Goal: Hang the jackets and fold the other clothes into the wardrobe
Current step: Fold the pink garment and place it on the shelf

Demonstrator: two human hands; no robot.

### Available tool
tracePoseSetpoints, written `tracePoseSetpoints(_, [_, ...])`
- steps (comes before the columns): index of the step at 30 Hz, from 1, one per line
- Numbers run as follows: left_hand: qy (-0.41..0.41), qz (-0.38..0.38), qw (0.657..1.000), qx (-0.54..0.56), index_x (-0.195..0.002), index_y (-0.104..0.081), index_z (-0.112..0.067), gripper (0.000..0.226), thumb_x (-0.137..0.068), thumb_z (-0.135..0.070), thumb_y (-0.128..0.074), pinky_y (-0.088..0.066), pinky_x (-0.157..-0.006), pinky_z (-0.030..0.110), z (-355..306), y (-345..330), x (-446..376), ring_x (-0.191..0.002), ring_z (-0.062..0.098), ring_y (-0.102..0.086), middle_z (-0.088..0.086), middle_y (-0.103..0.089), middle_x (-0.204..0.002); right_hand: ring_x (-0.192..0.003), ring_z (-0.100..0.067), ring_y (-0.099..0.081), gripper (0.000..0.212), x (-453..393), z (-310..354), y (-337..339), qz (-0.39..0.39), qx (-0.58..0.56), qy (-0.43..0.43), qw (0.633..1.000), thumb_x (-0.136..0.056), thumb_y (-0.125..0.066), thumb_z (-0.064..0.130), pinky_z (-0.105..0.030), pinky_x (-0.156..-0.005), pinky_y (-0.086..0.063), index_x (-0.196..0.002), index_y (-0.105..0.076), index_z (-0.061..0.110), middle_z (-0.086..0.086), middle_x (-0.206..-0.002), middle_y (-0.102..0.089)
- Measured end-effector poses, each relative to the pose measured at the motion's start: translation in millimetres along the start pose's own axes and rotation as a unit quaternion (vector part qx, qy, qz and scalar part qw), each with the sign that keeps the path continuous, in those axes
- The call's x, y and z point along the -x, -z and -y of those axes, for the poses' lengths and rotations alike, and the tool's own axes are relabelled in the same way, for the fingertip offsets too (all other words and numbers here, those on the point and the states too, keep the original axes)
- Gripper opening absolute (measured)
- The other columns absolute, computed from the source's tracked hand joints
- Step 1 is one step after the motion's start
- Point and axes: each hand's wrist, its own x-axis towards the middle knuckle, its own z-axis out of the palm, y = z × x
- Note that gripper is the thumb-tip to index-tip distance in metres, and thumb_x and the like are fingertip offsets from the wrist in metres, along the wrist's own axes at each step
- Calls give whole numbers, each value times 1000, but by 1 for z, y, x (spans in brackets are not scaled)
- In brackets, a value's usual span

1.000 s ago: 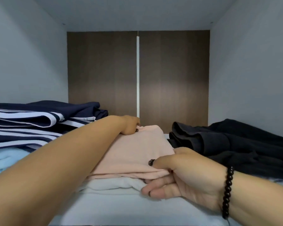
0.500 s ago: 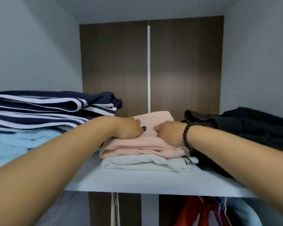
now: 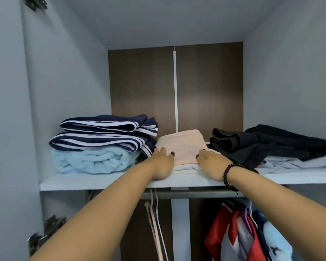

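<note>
The wardrobe shelf (image 3: 105, 180) is bearing a folded pink garment (image 3: 181, 146) lying mid-shelf atop a white one (image 3: 184, 167). The left hand (image 3: 161, 163) and right hand (image 3: 211, 164) are flanking the pink garment, fingers lying nearly straight against its sides, gripping nothing.

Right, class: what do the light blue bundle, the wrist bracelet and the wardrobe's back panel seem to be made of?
Light blue bundle: soft fleece or plush, judging by its thick, fuzzy rolls. Bracelet: round dark glossy beads, perhaps stone, wood or plastic; the view cannot settle which. Back panel: matt brown, wood-look board with faint vertical grain, probably laminate.
</note>
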Motion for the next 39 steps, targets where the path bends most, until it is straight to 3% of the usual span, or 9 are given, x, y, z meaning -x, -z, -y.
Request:
tracePoseSetpoints(2, [-2,-13,1000,10,-152,-10,-3,60,-105,-38,-21,-21,-117,39,6,1,25,-144,32,-21,17,-14,-160,-80,-18,-49,20,27,3,1,-27,28,13,999,-100,-32,18,-29,-64,-37,-85,-45,16,-4,-92,-51])
tracePoseSetpoints(4, [-2,11,1000,-15,-150,-18,-4,60,-103,-41,-22,-26,-115,39,15,4,50,-137,30,-34,18,-28,-154,-74,-15,-44,15,48,7,3,-41,10,8,999,-96,-38,22,-27,-61,-32,-81,-40,18,0,-85,-45])
tracePoseSetpoints(7, [-18,8,998,-64,-133,-44,-8,46,-101,-38,-29,-37,-108,39,25,10,92,-119,28,-48,17,-49,-133,-99,-22,-45,17,75,19,3,-32,-12,-18,999,-94,-43,23,-27,-78,-33,-103,-48,9,-8,-112,-48])
tracePoseSetpoints(12, [5,33,986,-164,-145,-31,-3,58,-103,-42,-26,-27,-109,39,39,32,163,-136,32,-34,19,-33,-151,-116,-27,-47,45,107,61,0,-23,-20,-24,999,-95,-46,30,-30,-91,-39,-131,-43,3,-15,-139,-44])
tracePoseSetpoints(21, [71,-51,990,-113,-114,-53,-3,33,-101,-27,-33,-40,-94,39,57,86,295,-114,33,-49,18,-54,-121,-126,-26,-42,47,151,167,-5,-28,-61,143,987,-95,-47,30,-29,-101,-36,-136,-38,7,-13,-141,-41])
tracePoseSetpoints(25, [135,-76,980,-124,-146,-25,-5,51,-104,-33,-30,-19,-115,39,67,98,365,-146,28,-14,14,-26,-153,-137,-23,-30,53,183,208,-12,-10,-91,222,971,-97,-44,28,-30,-110,-28,-144,-27,7,-9,-150,-29])
tracePoseSetpoints(30, [144,-166,961,-169,-155,3,-15,62,-105,-34,-28,-1,-118,29,78,104,455,-149,16,9,4,4,-163,-148,-16,1,68,228,246,-15,10,-104,317,943,-99,-41,30,-25,-116,-5,-152,-3,10,-3,-160,-2])
tracePoseSetpoints(35, [119,-282,925,-225,-153,12,-17,67,-104,-33,-31,8,-117,22,81,96,532,-146,10,21,-1,20,-160,-148,-18,6,70,269,288,-2,-46,-50,438,897,-98,-38,23,-29,-119,1,-152,4,9,-6,-161,8])
tracePoseSetpoints(39, [165,-312,924,-149,-151,18,-18,74,-103,-35,-36,8,-114,17,90,86,559,-146,6,18,-7,24,-158,-147,-21,12,74,291,328,11,-141,39,526,838,-94,-35,18,-37,-121,2,-150,10,6,-9,-159,15])
